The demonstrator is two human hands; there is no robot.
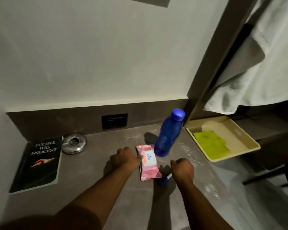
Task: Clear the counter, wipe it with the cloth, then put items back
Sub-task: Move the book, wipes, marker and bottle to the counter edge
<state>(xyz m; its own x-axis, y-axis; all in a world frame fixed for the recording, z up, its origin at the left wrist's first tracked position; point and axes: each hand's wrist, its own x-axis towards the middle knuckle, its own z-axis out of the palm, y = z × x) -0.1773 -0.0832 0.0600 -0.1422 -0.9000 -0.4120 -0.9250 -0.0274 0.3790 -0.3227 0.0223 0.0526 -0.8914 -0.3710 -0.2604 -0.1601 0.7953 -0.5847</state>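
Observation:
A pink wipes pack point(148, 161) lies flat on the grey counter point(96, 165). My left hand point(127, 159) is knuckles up, with its fingers curled over the pack's left edge. My right hand point(183, 166) is curled like a fist just right of the pack. A small blue object point(165, 180) lies partly hidden under its thumb side, and whether the hand holds it is unclear. A blue bottle point(169, 133) stands upright behind the pack. A green cloth point(211, 145) lies folded in a beige tray point(239, 130) at the right.
A dark book point(40, 165) lies at the counter's left end, with a shiny metal ashtray point(74, 143) beside it. White powder point(186, 150) is scattered around the bottle and along the right edge. A wall socket point(114, 121) sits behind. A white towel point(264, 63) hangs above the tray.

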